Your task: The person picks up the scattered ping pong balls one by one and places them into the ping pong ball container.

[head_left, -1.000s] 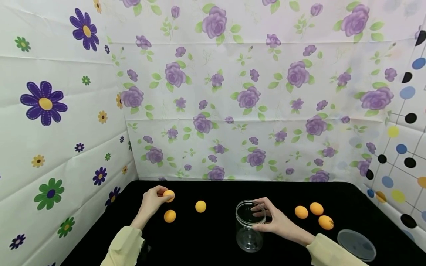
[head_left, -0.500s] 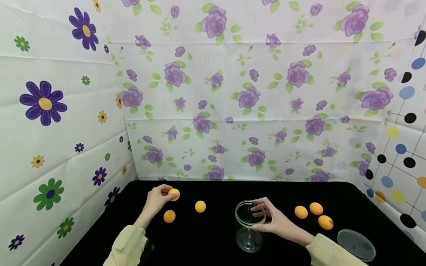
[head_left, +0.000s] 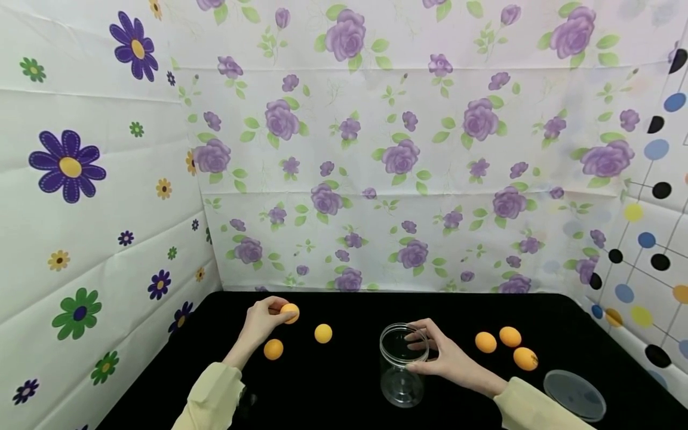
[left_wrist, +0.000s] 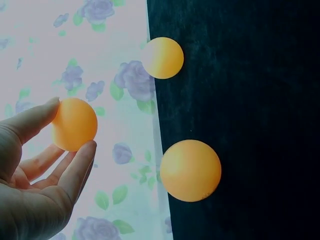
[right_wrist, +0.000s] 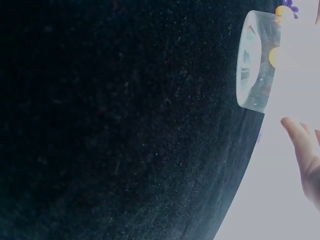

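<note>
My left hand point(head_left: 261, 324) pinches an orange ping-pong ball point(head_left: 290, 313) between thumb and fingertips at the left of the black table. The left wrist view shows the same grip on the held ball point(left_wrist: 75, 124) from close by. Two more balls lie near that hand: one ball point(head_left: 273, 349) below it, another ball point(head_left: 323, 333) to its right. At the centre right, a clear jar point(head_left: 388, 371) stands upright without its lid. My right hand point(head_left: 454, 361) grips its right side just under the rim, thumb in front and fingers behind. No ball shows inside the jar.
Right of the right hand lie three more orange balls, a left one point(head_left: 486, 342), a far one point(head_left: 510, 336) and a marked one point(head_left: 525, 359). A round translucent lid point(head_left: 575, 395) lies near the right sleeve. Flowered cloth point(head_left: 349, 179) hangs behind the black table point(head_left: 344, 388).
My left hand has moved a little to the right and slightly farther back with the ball in its fingers. The right hand and the jar stay where they were.
</note>
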The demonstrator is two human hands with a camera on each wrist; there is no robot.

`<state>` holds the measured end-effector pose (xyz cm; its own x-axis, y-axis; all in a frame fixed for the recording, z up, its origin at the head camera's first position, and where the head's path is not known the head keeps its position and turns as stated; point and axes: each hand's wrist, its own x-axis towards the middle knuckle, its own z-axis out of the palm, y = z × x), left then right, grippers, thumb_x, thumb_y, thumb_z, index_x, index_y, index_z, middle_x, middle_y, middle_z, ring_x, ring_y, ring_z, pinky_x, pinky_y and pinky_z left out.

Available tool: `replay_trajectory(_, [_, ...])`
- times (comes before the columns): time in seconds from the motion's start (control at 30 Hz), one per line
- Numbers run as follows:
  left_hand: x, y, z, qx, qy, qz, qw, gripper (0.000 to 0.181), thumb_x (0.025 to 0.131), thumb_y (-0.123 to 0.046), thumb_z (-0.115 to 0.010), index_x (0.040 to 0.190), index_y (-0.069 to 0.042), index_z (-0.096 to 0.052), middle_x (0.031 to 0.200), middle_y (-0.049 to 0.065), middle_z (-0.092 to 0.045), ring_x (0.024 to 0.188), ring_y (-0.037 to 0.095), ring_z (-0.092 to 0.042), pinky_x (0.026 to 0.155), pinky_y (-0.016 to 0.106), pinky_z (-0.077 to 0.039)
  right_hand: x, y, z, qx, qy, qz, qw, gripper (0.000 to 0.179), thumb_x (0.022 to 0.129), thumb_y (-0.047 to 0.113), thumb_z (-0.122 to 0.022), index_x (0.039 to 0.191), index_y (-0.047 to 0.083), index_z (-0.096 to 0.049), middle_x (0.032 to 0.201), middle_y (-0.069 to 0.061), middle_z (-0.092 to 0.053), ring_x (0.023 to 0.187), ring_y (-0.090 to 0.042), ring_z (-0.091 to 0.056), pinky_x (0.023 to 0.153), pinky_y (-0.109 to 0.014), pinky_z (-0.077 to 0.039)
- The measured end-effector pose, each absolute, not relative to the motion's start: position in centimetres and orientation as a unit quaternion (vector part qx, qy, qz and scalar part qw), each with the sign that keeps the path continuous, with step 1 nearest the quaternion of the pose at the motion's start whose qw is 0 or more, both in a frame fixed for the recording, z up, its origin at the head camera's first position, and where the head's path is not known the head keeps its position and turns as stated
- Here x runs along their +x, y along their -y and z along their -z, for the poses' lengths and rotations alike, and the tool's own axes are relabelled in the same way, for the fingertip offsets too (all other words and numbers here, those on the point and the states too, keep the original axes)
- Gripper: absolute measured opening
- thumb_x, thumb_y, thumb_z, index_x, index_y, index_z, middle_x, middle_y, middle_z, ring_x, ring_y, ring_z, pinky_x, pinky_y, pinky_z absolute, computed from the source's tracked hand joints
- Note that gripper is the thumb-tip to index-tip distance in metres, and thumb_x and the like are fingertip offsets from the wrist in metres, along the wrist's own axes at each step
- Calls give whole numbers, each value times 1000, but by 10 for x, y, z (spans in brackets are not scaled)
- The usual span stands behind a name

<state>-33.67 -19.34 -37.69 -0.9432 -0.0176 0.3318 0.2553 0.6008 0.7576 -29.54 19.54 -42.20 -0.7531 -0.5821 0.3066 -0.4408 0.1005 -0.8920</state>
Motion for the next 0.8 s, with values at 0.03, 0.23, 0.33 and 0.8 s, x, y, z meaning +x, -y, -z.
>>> replay_trajectory(0.03, [-336,192,376,-69,881,443,151,30,75,-18,-75,96,1,-65,84,5,-62,75,20,-60,66,33,-49,-296,-196,422,-348,-737,576,63,59,85,6,-63,134,7,-30,124,-30,-37,110,-45,-41,76,-39,-48])
replay_trajectory(0.23, [-335,185,372,-71,878,456,130,33,75,-19,-75,99,1,-65,86,4,-62,77,21,-60,67,33,-49,-296,-197,423,-357,-725,585,72,60,86,2,-60,136,4,-27,126,-32,-34,112,-48,-38,77,-40,-47])
replay_trajectory(0.33, [-336,182,372,-72,875,461,132,31,74,-19,-76,98,-1,-66,85,4,-62,77,21,-60,66,32,-49,-296,-197,423,-356,-725,585,72,60,86,1,-60,136,4,-26,126,-31,-35,112,-48,-37,77,-40,-47])
replay_trajectory(0.8, [-336,171,371,-101,853,498,117,27,75,-16,-75,97,-4,-67,85,2,-63,76,18,-60,66,32,-50,-295,-196,422,-334,-748,569,64,58,85,8,-64,133,9,-31,124,-24,-40,110,-41,-42,76,-38,-48])
